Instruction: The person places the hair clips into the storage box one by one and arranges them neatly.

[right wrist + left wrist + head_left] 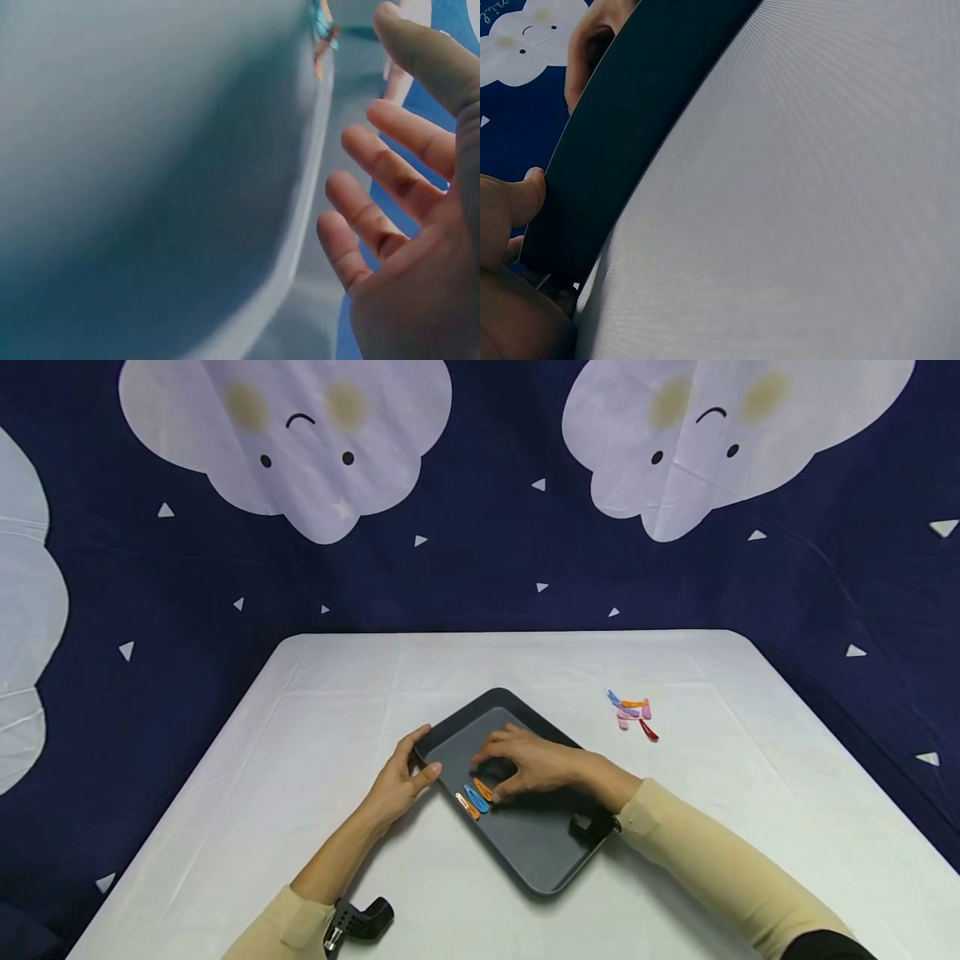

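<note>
Left hand (pixel 397 787) grips gray tray (pixel 542 856); right hand (pixel 536 762) over it, fingers (pixel 390 171) wide, thumb beside orange clip (pixel 482 789), contact unclear.

The left hand (pixel 396 787) spreads its thumb (pixel 428 774) from its fingers; the right hand (pixel 528 762) arches, 4 fingers (pixel 392 169) loosely bent.

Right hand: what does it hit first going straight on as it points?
Likely the tray rim beside the left hand; height is hard to judge, so the right hand may pass above.
</note>
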The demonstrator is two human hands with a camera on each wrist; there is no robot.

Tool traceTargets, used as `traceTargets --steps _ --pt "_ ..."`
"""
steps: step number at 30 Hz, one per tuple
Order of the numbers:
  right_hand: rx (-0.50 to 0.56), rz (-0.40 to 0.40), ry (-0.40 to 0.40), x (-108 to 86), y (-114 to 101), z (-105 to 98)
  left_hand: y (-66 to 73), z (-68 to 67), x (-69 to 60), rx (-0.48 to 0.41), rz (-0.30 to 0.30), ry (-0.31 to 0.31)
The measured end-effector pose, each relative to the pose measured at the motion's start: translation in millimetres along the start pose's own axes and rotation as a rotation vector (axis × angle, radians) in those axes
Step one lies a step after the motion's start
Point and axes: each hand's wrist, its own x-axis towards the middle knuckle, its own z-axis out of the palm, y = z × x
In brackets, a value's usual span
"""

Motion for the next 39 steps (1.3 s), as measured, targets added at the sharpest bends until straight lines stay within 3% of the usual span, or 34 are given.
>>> traceTargets --steps 11,28,39 --pt "0.012 0.017 0.126 -18.0 3.4 -28.2 -1.3 0.5 0.4 0.005 0.008 0.006" --pt "0.068 0.081 0.315 -66.2 26.9 -70.5 -2.2 0.7 0.9 -0.002 0.005 0.005" --pt "0.018 0.182 0.396 -102.3 52.4 -79.9 -1.2 0.1 0.1 -0.007 0.011 0.0"
